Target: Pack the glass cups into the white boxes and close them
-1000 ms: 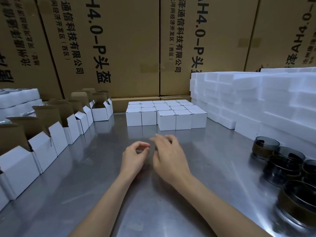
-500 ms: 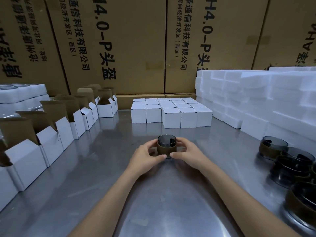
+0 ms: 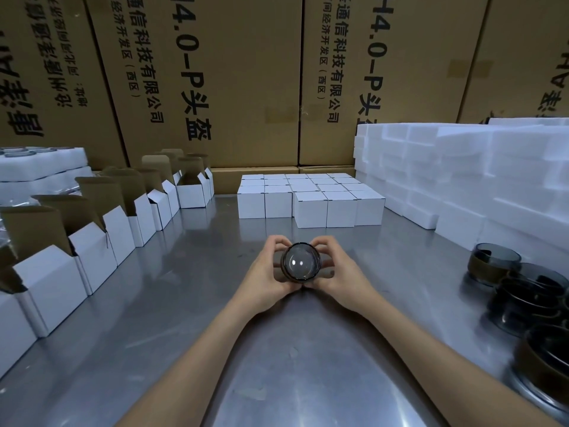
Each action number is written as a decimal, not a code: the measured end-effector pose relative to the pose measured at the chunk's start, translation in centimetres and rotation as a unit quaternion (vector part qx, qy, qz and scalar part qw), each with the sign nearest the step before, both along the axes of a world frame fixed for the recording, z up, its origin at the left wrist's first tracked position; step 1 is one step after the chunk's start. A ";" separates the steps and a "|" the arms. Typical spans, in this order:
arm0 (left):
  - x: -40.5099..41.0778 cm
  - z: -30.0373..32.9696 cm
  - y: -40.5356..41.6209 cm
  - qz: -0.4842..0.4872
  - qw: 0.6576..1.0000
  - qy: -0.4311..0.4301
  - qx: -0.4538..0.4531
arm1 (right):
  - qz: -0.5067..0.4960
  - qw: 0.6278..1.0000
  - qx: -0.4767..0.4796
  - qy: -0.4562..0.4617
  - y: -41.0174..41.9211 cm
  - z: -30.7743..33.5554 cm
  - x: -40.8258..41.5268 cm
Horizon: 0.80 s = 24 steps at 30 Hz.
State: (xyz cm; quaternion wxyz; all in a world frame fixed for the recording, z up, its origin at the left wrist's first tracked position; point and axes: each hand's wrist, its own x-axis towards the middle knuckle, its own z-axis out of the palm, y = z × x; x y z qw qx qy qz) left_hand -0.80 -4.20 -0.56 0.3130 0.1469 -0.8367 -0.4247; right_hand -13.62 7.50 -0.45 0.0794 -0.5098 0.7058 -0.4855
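head view: both hands hold one smoked glass cup (image 3: 301, 261) over the middle of the steel table (image 3: 184, 303). left hand (image 3: 271, 271) is curled round its left side, right hand (image 3: 334, 272) round its right side, fingers wrapped over the far wall and thumbs meeting under the near edge. cup is tipped on its side: thick round base faces the camera, so its axis runs near-to-far and the mouth points away toward the far wall. can't tell if it touches the table or is just above it.

key relation: open white boxes (image 3: 92, 251) sit in a row along the left edge, tan flaps up, mouths pointing up, well apart from the cup. so the cup lies right of the target, the left hand is the nearer one to the boxes, and the cup axis is roughly at right angles to a box opening. my read: it needs tipping back upright, or base-down, before it drops in.

closed white boxes (image 3: 311, 200) are stacked in a block at the far centre. white foam blocks (image 3: 462, 174) pile up far right. more dark glass cups (image 3: 492, 266) cluster at the right edge, near the right arm. printed cardboard cartons (image 3: 246, 72) wall off the back. many open boxes unfilled, so plenty of the job left.
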 end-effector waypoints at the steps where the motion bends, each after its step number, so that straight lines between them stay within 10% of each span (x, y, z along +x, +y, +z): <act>1: 0.0 0.0 0.0 -0.005 1.000 0.004 0.000 | -0.011 0.999 0.008 0.031 0.0 0.1 0.2; 13: -0.1 0.0 0.1 -0.040 0.999 0.035 0.006 | -0.049 0.990 0.006 0.133 0.3 -0.2 0.3; 24: -0.1 -0.2 -0.3 -0.007 1.000 0.024 0.016 | 0.043 0.989 -0.060 -0.132 0.0 0.1 -0.4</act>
